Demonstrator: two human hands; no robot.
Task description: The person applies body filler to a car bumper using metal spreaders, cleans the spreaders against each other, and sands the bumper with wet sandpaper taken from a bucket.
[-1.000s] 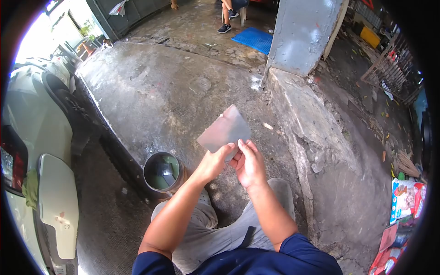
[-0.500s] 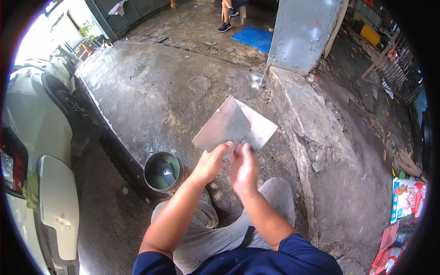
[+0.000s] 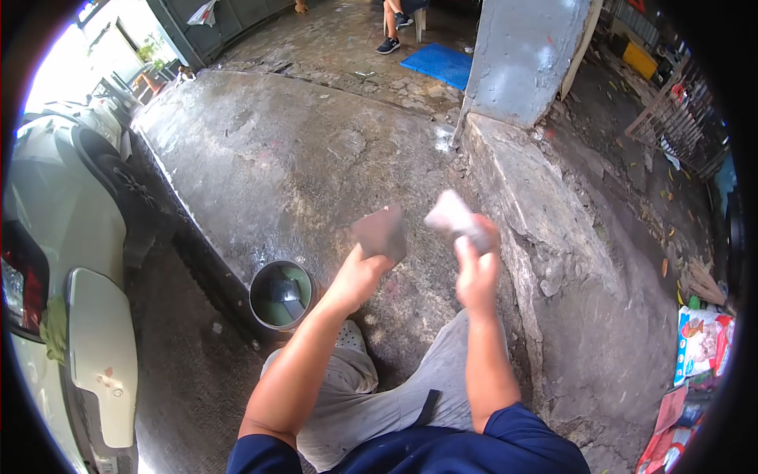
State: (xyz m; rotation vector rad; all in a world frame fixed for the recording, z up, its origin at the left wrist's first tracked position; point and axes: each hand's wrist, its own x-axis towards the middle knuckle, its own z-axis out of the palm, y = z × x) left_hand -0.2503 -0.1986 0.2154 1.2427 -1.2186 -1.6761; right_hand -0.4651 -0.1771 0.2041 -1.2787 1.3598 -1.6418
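In the middle of the head view, my left hand (image 3: 362, 278) is closed on a dark brown-grey piece of sandpaper (image 3: 379, 231), bent and angled upward. To its right, my right hand (image 3: 479, 272) grips a second piece of sandpaper (image 3: 452, 212), whose pale side shows; motion blurs it. The two hands are apart, above the concrete. Left of my left hand stands a round bucket (image 3: 311, 312) holding greenish liquid (image 3: 272, 310) and a dark object (image 3: 288, 294) that I cannot name.
At the left is a pale car (image 3: 63, 182), with a loose light-coloured panel (image 3: 103, 340) beside it. A concrete ledge (image 3: 513, 182) runs along the right below a grey pillar (image 3: 517, 63). Farther back are a blue mat (image 3: 439, 65) and a seated person's legs (image 3: 391, 24). Packaging (image 3: 701, 340) lies far right.
My hands have moved apart, the right one going rightward with a pale piece. The broad overlapping sheets held between both hands now appear as two smaller pieces, one in each hand.
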